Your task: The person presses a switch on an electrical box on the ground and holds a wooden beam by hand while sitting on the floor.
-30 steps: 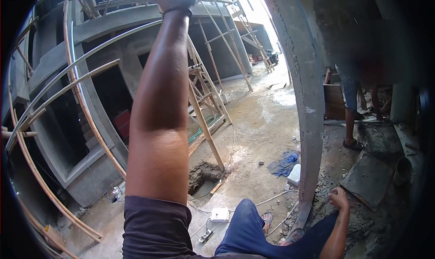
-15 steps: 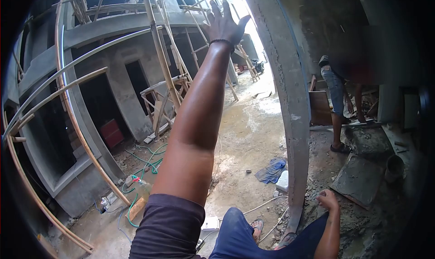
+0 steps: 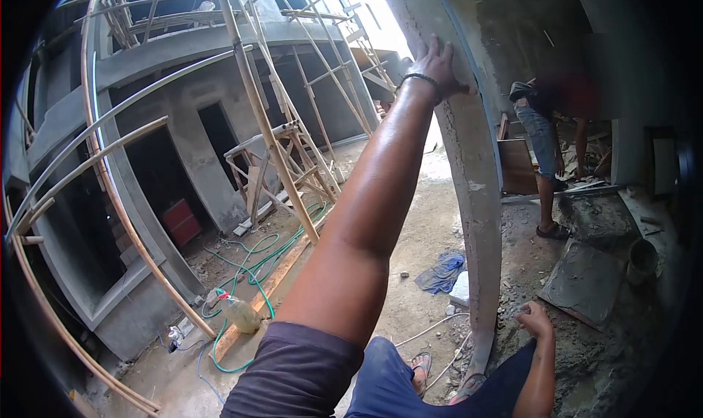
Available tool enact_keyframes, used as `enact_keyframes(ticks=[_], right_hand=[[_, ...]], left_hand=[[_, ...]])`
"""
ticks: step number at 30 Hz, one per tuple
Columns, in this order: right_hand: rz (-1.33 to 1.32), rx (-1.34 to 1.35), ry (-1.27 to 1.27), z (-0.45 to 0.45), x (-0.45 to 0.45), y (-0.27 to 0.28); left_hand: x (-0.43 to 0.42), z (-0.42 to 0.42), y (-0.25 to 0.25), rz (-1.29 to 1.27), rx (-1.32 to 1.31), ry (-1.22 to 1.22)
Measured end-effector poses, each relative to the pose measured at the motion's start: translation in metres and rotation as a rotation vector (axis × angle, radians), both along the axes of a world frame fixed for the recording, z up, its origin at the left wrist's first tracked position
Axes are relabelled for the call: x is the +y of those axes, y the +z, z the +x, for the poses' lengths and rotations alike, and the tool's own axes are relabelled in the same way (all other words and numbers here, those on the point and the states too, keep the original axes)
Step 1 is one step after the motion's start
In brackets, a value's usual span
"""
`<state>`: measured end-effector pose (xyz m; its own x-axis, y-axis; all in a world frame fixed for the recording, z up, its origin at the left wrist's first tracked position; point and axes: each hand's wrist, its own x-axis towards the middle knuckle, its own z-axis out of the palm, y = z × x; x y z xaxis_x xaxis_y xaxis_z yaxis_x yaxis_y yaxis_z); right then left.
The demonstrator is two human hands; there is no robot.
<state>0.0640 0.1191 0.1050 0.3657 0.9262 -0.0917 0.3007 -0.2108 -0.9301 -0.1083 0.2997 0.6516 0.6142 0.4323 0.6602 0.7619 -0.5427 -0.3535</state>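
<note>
My left hand, with a dark band at the wrist, is raised at the end of my outstretched arm. Its fingers are spread and it overlaps the upper part of a grey concrete column; it looks laid against it, though the contact itself is hard to see. Low on the right, my right hand is by my knee, its fingers curled in. Whether anything is inside those fingers is hidden. A flat grey board lies on the rubble just beyond it.
Bamboo scaffolding fronts an unfinished building on the left. A green hose, a plastic bottle and a wooden plank lie on the ground. A blue cloth and white block sit near the column. Another person bends over at right.
My left hand has moved right and down, from in front of the bright gap to the column. My right hand stays by my knee. The view has shifted slightly.
</note>
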Motion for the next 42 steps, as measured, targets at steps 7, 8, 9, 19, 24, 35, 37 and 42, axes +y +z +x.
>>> enact_keyframes(ticks=[7,8,9,19,24,35,37,42], right_hand=[[0.010,0.009,-0.005,0.007,-0.001,-0.010],[0.009,0.000,-0.009,0.007,-0.002,-0.007],[0.004,0.003,-0.012,0.006,-0.003,-0.004],[0.018,0.037,-0.029,0.006,-0.011,0.004],[0.025,0.047,-0.023,0.005,-0.011,0.007],[-0.008,0.029,-0.006,0.005,-0.004,0.000],[0.004,0.035,-0.019,0.003,-0.004,-0.005],[0.011,0.025,-0.020,0.005,-0.003,-0.005]], left_hand=[[0.015,0.009,-0.027,0.047,0.019,0.031],[0.017,0.009,-0.030,0.053,0.017,0.036],[0.019,0.010,-0.033,0.061,0.015,0.040],[0.025,0.019,-0.051,0.068,-0.040,0.069],[0.025,0.019,-0.051,0.064,-0.047,0.066],[0.019,-0.006,-0.016,0.027,0.098,-0.039],[0.025,-0.021,0.015,-0.016,0.013,-0.130],[-0.011,-0.089,0.089,-0.008,-0.097,0.158]])
